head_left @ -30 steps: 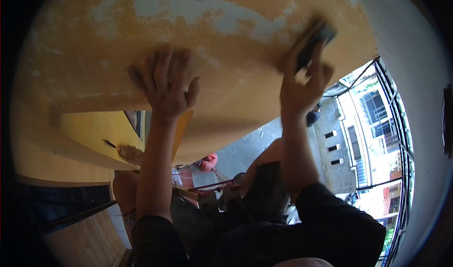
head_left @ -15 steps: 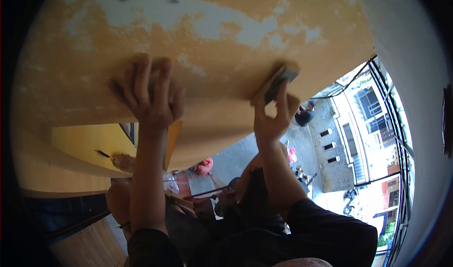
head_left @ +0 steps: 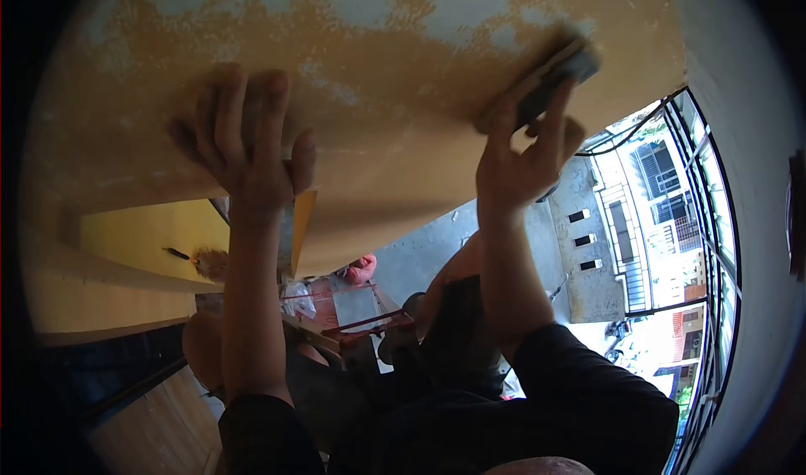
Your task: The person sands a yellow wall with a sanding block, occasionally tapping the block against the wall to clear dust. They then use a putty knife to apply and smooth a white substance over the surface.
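In the head view, my left hand (head_left: 252, 148) lies with fingers spread against a wall surface (head_left: 403, 106) of worn orange-tan paint with pale bare patches. It holds nothing. My right hand (head_left: 525, 160) grips a dark, flat sanding block (head_left: 558, 80) between thumb and fingers, pressed to the same surface farther right. Motion blurs the block, and its face against the wall is hidden.
Below the left hand is a yellow recess (head_left: 155, 236) holding a brush-like item (head_left: 210, 263). Under me stands a reddish metal frame (head_left: 369, 324) above a grey floor (head_left: 420, 261). At right are a barred opening (head_left: 705, 215) and a pale wall (head_left: 747, 131).
My right hand has slid the sanding block up and to the right along the surface. My left hand stays spread on the wall, slightly higher and to the left in view.
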A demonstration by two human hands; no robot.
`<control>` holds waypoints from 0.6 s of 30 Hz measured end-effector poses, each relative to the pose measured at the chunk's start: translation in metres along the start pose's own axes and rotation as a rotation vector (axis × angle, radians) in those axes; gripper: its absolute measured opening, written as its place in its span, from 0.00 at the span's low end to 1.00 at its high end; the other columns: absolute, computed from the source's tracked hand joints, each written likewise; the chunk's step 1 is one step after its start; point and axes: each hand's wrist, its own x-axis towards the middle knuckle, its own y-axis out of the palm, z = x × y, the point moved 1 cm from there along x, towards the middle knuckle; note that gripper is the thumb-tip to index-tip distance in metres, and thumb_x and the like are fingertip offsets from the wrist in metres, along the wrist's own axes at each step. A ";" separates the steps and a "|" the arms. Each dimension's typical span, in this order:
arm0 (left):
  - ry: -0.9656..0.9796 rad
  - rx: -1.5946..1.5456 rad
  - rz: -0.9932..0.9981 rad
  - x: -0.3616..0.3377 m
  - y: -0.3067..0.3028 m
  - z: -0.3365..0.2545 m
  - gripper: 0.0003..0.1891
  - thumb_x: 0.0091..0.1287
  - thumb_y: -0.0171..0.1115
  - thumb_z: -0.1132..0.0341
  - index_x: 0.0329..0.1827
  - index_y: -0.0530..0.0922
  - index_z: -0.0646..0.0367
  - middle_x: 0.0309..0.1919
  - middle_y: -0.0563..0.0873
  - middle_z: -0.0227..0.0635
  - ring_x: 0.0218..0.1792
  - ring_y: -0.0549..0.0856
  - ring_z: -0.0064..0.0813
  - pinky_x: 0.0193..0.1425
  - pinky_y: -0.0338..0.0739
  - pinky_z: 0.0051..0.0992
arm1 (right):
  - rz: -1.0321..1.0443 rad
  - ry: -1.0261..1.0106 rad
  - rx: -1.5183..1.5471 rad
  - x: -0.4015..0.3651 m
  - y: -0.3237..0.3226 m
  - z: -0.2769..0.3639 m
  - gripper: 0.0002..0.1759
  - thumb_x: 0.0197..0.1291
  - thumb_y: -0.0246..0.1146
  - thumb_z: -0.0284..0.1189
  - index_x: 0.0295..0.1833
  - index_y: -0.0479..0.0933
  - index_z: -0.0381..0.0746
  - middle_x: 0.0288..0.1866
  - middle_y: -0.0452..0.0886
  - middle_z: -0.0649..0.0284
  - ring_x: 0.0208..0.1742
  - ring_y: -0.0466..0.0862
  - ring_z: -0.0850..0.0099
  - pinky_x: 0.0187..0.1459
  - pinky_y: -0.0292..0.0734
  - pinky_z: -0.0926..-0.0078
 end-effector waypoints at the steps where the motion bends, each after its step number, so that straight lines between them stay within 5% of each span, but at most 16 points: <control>1: -0.001 0.003 -0.001 -0.001 0.000 0.000 0.28 0.73 0.43 0.46 0.65 0.76 0.55 0.69 0.68 0.45 0.72 0.63 0.48 0.78 0.39 0.54 | 0.029 -0.002 -0.020 -0.013 -0.001 -0.004 0.38 0.49 0.73 0.20 0.69 0.70 0.32 0.42 0.76 0.58 0.42 0.75 0.67 0.44 0.73 0.72; 6: -0.015 0.007 -0.050 0.001 0.001 0.000 0.27 0.74 0.44 0.47 0.64 0.77 0.57 0.69 0.69 0.46 0.72 0.64 0.47 0.78 0.40 0.54 | 0.053 -0.140 -0.044 -0.018 -0.006 -0.015 0.39 0.50 0.73 0.22 0.70 0.69 0.32 0.41 0.70 0.62 0.38 0.72 0.70 0.39 0.71 0.77; 10: -0.012 -0.016 -0.007 0.000 0.002 0.000 0.27 0.73 0.46 0.47 0.63 0.77 0.57 0.68 0.69 0.46 0.72 0.63 0.48 0.78 0.41 0.55 | -0.063 -0.031 -0.016 0.011 -0.004 -0.012 0.38 0.51 0.72 0.23 0.70 0.69 0.33 0.42 0.71 0.62 0.41 0.73 0.70 0.41 0.71 0.74; 12: -0.043 0.030 0.070 -0.007 -0.003 0.002 0.27 0.73 0.46 0.47 0.63 0.77 0.56 0.68 0.69 0.47 0.72 0.63 0.48 0.78 0.41 0.56 | 0.057 -0.145 -0.132 -0.023 -0.007 -0.015 0.38 0.51 0.72 0.23 0.70 0.69 0.33 0.43 0.73 0.60 0.40 0.74 0.70 0.42 0.73 0.74; 13: -0.014 0.019 -0.008 -0.003 0.000 0.002 0.26 0.72 0.47 0.47 0.63 0.78 0.56 0.68 0.69 0.46 0.71 0.64 0.48 0.77 0.42 0.56 | 0.097 -0.084 -0.014 -0.040 -0.007 -0.017 0.38 0.49 0.73 0.19 0.69 0.70 0.30 0.44 0.77 0.54 0.44 0.75 0.63 0.48 0.73 0.68; 18: -0.027 -0.005 0.016 -0.006 0.000 0.001 0.26 0.72 0.47 0.47 0.62 0.78 0.54 0.68 0.69 0.46 0.71 0.64 0.48 0.78 0.41 0.57 | -0.013 0.022 0.028 -0.006 0.002 -0.004 0.37 0.53 0.71 0.20 0.70 0.68 0.31 0.41 0.74 0.59 0.43 0.72 0.68 0.45 0.71 0.71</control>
